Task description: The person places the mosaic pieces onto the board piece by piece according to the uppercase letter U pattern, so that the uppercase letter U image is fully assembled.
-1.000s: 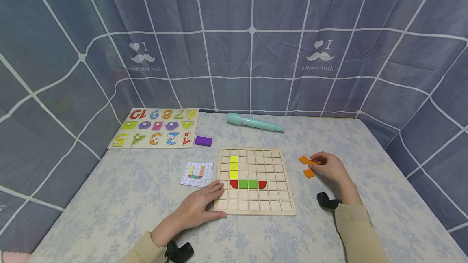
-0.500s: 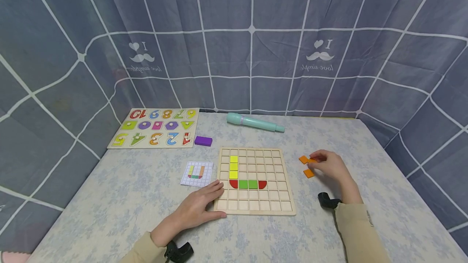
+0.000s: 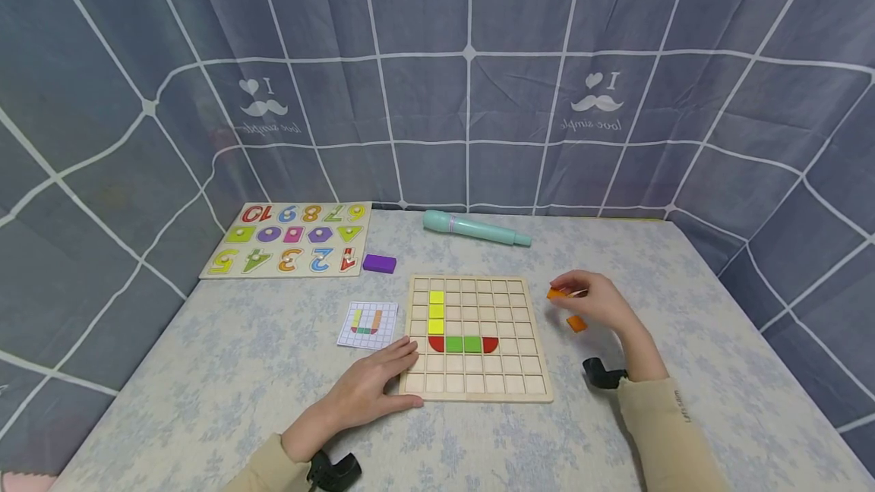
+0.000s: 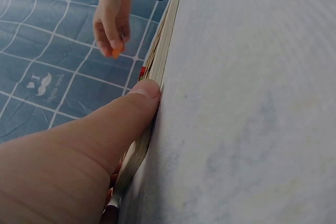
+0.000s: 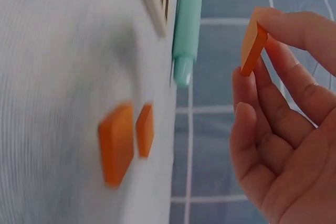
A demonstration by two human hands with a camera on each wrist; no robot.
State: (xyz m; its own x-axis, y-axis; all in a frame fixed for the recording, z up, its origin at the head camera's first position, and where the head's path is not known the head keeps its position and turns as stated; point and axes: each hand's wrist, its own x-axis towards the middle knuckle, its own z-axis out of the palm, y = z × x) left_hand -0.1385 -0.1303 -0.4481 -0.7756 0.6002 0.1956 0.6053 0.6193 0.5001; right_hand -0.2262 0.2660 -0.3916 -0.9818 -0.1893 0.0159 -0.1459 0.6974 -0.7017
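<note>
My right hand (image 3: 596,301) pinches an orange square tile (image 5: 254,40) between thumb and fingertips, raised above the table. Two more orange tiles, a nearer one (image 5: 116,144) and a farther one (image 5: 145,130), lie on the tabletop below it in the right wrist view. My left hand (image 3: 369,389) rests at the lower left corner of a wooden grid board (image 3: 499,382), its thumb against the front edge and its fingers along the left side. On the board sit a column of yellow squares (image 3: 436,311), two green squares (image 3: 463,344) and a red quarter-round tile (image 3: 490,345) at either end.
Left of the board lies a pattern card (image 3: 367,325) printed with a coloured U shape. A number puzzle board (image 3: 287,240) and a purple block (image 3: 379,263) are farther back. Behind the grid board lies a teal pen-shaped object (image 3: 478,230). A grey-blue curtain (image 3: 437,97) surrounds the table.
My right hand has lifted an orange tile from the group and moved slightly left and back toward the board. My left hand has stayed in place.
</note>
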